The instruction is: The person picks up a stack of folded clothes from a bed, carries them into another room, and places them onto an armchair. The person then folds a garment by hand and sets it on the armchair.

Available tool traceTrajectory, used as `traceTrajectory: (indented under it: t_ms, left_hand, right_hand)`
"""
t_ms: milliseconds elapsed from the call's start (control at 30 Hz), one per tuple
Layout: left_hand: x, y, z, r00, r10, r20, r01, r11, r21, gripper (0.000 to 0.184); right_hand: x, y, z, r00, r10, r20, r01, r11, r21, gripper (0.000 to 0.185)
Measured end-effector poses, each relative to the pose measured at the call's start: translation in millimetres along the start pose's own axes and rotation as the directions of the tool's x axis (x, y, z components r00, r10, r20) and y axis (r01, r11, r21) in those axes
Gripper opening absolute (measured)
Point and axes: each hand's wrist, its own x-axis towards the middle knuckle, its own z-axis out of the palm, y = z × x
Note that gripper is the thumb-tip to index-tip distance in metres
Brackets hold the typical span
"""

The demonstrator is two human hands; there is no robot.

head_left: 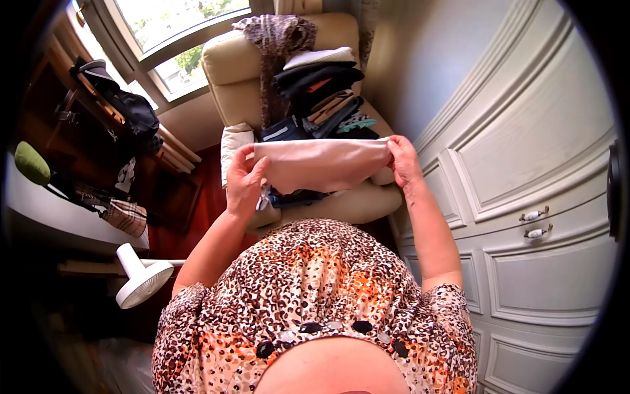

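A pale pink piece of clothing [321, 165] is stretched level between my two hands, its upper edge pulled straight; its exact kind does not show. My left hand [245, 178] pinches the left end between thumb and fingers. At the other end, my right hand [403, 161] grips the upper corner. Beyond the cloth, a pile of folded clothes [318, 82] is stacked on a cream armchair [230, 65]. Dark fabric [298, 198] lies on the seat, partly hidden under the pink cloth.
A patterned garment [272, 39] drapes over the chair's back, below a window [177, 20]. White panelled cabinet doors [531, 118] stand close on the right. To my left are a white fan [144, 282], a dark bag [131, 108] and a green cushion-like object [31, 163].
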Motion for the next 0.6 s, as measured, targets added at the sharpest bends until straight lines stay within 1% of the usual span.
traceTrajectory:
  t_ms: [33, 67, 100, 167, 200, 233, 267, 300, 333, 367, 400, 433, 467, 500, 533, 567, 600]
  left_hand:
    - [0, 9, 2, 1.0, -0.022, -0.004, 0.022, 1.0, -0.018, 0.032]
    - [1, 14, 0, 1.0, -0.015, 0.008, 0.015, 1.0, 0.02, 0.036]
    - [8, 2, -7, 0.998, 0.039, 0.044, -0.039, 0.999, -0.006, 0.044]
    - [7, 16, -2, 0.996, 0.064, 0.068, -0.064, 0.998, -0.006, 0.045]
    - [11, 12, -7, 0.996, 0.066, 0.064, -0.065, 0.998, -0.004, 0.045]
    - [17, 3, -13, 0.995, 0.057, 0.083, -0.064, 0.994, 0.083, 0.042]
    - [21, -3, -18, 0.994, 0.047, 0.103, -0.064, 0.983, 0.17, 0.04]
    - [22, -2, -19, 0.994, 0.047, 0.103, -0.064, 0.983, 0.171, 0.04]
    - [22, -1, -20, 0.994, -0.007, 0.112, -0.017, 0.977, 0.215, 0.036]
    - [23, 0, -23, 0.991, -0.062, 0.119, 0.029, 0.966, 0.258, 0.031]
    - [25, -3, -28, 0.989, -0.061, 0.132, 0.013, 0.941, 0.338, 0.035]
    - [26, -4, -32, 0.99, -0.059, 0.128, 0.012, 0.94, 0.34, 0.035]
    - [26, -5, -36, 0.99, -0.053, 0.128, -0.012, 0.889, 0.458, 0.035]
    - [28, -5, -39, 0.989, -0.048, 0.137, -0.039, 0.823, 0.567, 0.036]
    - [29, -3, -42, 0.989, -0.047, 0.142, -0.042, 0.822, 0.567, 0.036]
    - [29, 0, -44, 0.981, 0.048, 0.185, -0.166, 0.696, 0.699, 0.034]
    - [30, 2, -46, 0.96, 0.134, 0.244, -0.278, 0.534, 0.799, 0.031]
  right_hand:
    - [1, -5, 6, 0.999, -0.042, -0.025, 0.041, 0.999, -0.034, 0.018]
    - [2, -11, 11, 0.998, -0.062, -0.014, 0.061, 0.998, -0.025, 0.02]
    - [3, -19, 14, 0.996, -0.086, -0.01, 0.086, 0.996, -0.015, 0.021]
    - [6, -32, 18, 0.998, -0.066, -0.007, 0.066, 0.998, -0.002, 0.024]
    - [8, -36, 18, 0.996, -0.039, 0.075, 0.034, 0.997, 0.071, 0.024]
    - [9, -40, 16, 0.988, -0.019, 0.153, -0.003, 0.99, 0.142, 0.023]
    - [9, -46, 14, 0.97, -0.018, 0.244, -0.017, 0.99, 0.141, 0.023]
    - [8, -49, 15, 0.97, -0.018, 0.244, -0.017, 0.99, 0.142, 0.023]
    - [7, -51, 18, 0.965, -0.084, 0.25, 0.097, 0.994, -0.039, 0.024]
    - [5, -54, 20, 0.952, -0.148, 0.267, 0.209, 0.953, -0.218, 0.025]
    - [-1, -62, 24, 0.941, -0.173, 0.289, 0.296, 0.835, -0.463, 0.031]
    - [-7, -69, 30, 0.94, -0.173, 0.293, 0.298, 0.836, -0.462, 0.031]
    - [-12, -76, 38, 0.924, -0.189, 0.332, 0.371, 0.654, -0.66, 0.034]
    - [-18, -81, 44, 0.909, -0.198, 0.366, 0.416, 0.42, -0.806, 0.036]
    - [-23, -83, 48, 0.895, -0.207, 0.396, 0.447, 0.373, -0.813, 0.037]
    - [-26, -88, 52, 0.896, -0.21, 0.392, 0.444, 0.373, -0.815, 0.037]
    - [-26, -94, 54, 0.897, -0.112, 0.427, 0.437, 0.359, -0.825, 0.036]
